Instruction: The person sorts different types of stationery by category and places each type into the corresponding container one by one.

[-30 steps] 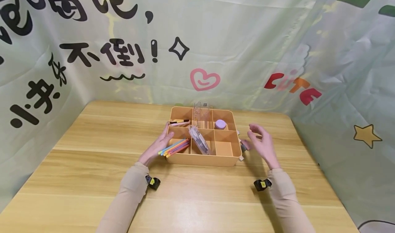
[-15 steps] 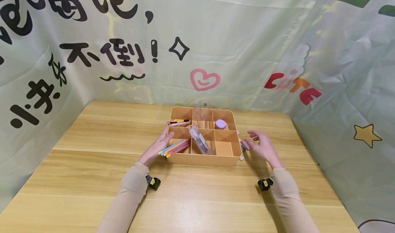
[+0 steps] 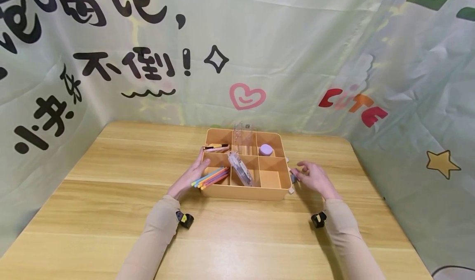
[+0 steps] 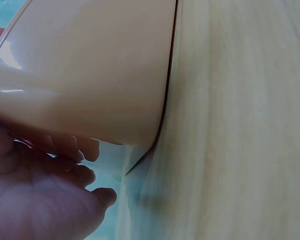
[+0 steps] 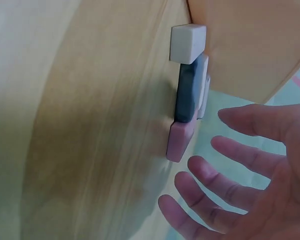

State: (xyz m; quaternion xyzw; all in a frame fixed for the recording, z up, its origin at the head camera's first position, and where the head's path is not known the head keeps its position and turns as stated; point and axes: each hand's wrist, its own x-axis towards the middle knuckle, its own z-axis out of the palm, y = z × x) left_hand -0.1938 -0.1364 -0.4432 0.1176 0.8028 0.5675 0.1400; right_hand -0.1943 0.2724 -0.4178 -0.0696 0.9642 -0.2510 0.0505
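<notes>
An orange tray (image 3: 243, 194) with six compartments stands mid-table. My left hand (image 3: 190, 176) lies flat against its left wall (image 4: 90, 70), fingers (image 4: 72, 172) straight along the side. To the right of the tray a white eraser (image 5: 188, 43), a grey-blue eraser (image 5: 189, 95) and a pink eraser (image 5: 180, 141) lie in a row on the table, seen from the head view as a small cluster of erasers (image 3: 293, 177). My right hand (image 3: 311, 175) hovers low beside them with fingers (image 5: 225, 155) spread, holding nothing.
In the tray are coloured pens (image 3: 210, 177), a clear plastic case (image 3: 240, 169), a purple jar (image 3: 265, 149), a brush and pens (image 3: 216, 147) and a clear container (image 3: 243, 132). A printed cloth backdrop (image 3: 237, 53) encloses the wooden table (image 3: 111, 197) on three sides.
My right hand has come down and in toward the erasers beside the tray. My left hand and the tray have stayed put.
</notes>
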